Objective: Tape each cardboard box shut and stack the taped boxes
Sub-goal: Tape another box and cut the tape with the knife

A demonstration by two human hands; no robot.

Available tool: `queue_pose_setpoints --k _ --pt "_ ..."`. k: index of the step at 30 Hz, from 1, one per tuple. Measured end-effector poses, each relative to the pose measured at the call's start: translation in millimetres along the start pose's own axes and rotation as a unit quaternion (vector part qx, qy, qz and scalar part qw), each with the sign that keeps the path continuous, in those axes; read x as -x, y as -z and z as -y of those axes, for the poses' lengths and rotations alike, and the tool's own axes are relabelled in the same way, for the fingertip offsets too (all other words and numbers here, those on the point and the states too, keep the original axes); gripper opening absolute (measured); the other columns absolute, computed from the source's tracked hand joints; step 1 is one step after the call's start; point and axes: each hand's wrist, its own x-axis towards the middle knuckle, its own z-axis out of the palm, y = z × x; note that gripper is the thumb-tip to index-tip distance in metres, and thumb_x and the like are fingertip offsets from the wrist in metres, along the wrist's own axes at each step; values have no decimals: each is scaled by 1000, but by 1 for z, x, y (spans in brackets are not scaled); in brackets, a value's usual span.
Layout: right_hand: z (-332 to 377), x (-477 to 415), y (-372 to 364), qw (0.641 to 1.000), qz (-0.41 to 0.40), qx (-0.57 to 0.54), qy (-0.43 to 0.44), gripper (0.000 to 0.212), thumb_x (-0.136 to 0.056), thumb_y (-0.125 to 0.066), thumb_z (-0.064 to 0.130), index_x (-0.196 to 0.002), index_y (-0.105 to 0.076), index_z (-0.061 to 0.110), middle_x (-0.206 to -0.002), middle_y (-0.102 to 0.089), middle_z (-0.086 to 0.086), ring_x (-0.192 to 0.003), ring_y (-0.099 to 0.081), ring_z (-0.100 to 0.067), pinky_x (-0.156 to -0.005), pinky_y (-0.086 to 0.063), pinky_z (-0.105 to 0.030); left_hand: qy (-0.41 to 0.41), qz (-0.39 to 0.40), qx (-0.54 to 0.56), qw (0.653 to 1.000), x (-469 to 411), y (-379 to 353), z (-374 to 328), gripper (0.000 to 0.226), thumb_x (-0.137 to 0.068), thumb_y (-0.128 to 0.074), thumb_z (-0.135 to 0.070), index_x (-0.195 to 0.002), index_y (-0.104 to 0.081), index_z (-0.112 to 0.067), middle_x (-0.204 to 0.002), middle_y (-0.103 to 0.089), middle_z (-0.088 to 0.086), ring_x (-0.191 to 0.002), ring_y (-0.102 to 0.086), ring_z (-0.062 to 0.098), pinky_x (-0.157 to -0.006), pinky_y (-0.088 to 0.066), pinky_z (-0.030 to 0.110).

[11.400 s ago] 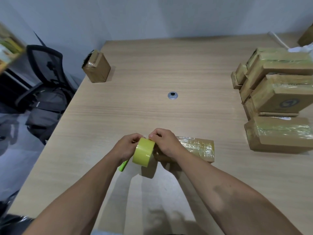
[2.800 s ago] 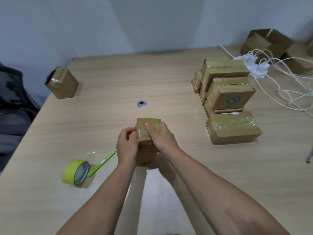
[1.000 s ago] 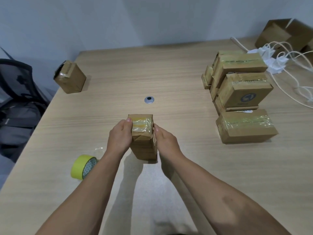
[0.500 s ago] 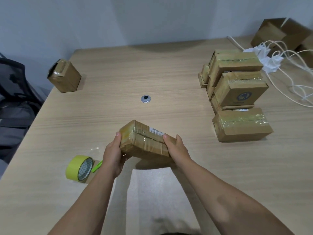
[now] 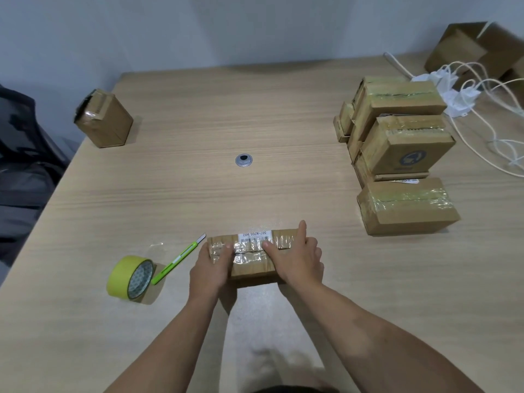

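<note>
Box: the box [image 5: 251,258] lies flat on the bench [image 5: 170,194] near the front edge, its taped seam and barcode label facing up.
Left hand: the left hand [image 5: 211,268] clasps the box's left end, thumb pressing on the seam.
Right hand: the right hand [image 5: 299,259] clasps the right end, thumb on the seam and forefinger straight; the hands hide both ends.
Left side: a green cutter [image 5: 178,258] lies just beside the left hand, with a yellow tape roll [image 5: 129,276] on edge beside it.
Right side: a stack of taped boxes [image 5: 397,129] stands well apart, with a single taped box [image 5: 405,205] in front of it.
Far: grommet [image 5: 244,160]; small box [image 5: 103,119] at the left edge; white cables [image 5: 482,109].
</note>
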Motion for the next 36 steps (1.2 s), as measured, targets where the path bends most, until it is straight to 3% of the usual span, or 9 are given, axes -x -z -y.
queue_pose_setpoints --k 3,7,13,18,25,31,34,36 --pt "0 3 -6 999 -8 32 12 113 -81 -53 81 -159 10 28 -157 -30 -8 -140 -33 -29 -107 -37 -45 31 -13 -18 999 1 -12 3 89 -80 -65 -68 -149 -37 -18 -140 -57 10 -128 -52 34 -102 -44 42" --pt "0 -2 -6 998 -10 54 28 102 -89 -50 74 -159 5 25 -154 -34 -8 -139 -36 -28 -104 -39 -43 32 -32 -11 999 3 -14 2 65 -89 -64 -55 -139 -48 -16 -129 -63 9 -120 -56 33 -84 -40 33" --pt "-6 -6 -6 998 -14 28 46 84 -98 -48 61 -159 -4 27 -151 -38 -6 -137 -38 -26 -106 -40 -44 -7 -39 -12 999 0 -10 9 37 -100 -53 -42 -130 -59 -20 -123 -66 9 -116 -57 32 -83 -37 31" --pt "-17 -12 -3 997 -8 -25 69 65 -105 -42 47 -160 -11 31 -143 -47 -3 -132 -40 -24 -99 -40 -38 -44 -32 -36 998 -3 -7 13 35 -104 -46 -35 -130 -61 -18 -124 -67 11 -119 -55 33 -83 -35 31" --pt "-27 -17 1 992 -16 -113 60 48 -110 -36 29 -157 -29 34 -109 -60 1 -114 -53 -21 -91 -38 -27 8 -19 32 999 -15 -3 22 37 -104 -46 -38 -128 -67 -21 -125 -67 6 -117 -58 28 -100 -45 42" --pt "-30 -16 1 980 -28 -190 52 44 -110 -39 26 -151 -40 39 -99 -62 3 -95 -57 -16 -83 -40 -23 64 2 121 991 -18 4 22 39 -102 -52 -37 -135 -63 -17 -128 -65 0 -118 -60 25 -106 -46 47" --pt "-33 -13 6 970 -24 -238 40 40 -109 -39 28 -147 -47 39 -105 -65 3 -92 -62 -17 -72 -42 -19 81 15 149 985 -21 7 26 37 -102 -53 -33 -133 -64 -16 -124 -68 2 -113 -63 24 -105 -48 48" --pt "-34 -14 10 963 -28 -266 13 38 -109 -39 30 -144 -54 35 -126 -66 -2 -112 -62 -18 -75 -41 -15 85 24 150 985 -24 10 29 35 -102 -52 -33 -130 -67 -17 -123 -69 2 -111 -64 23 -103 -50 48"
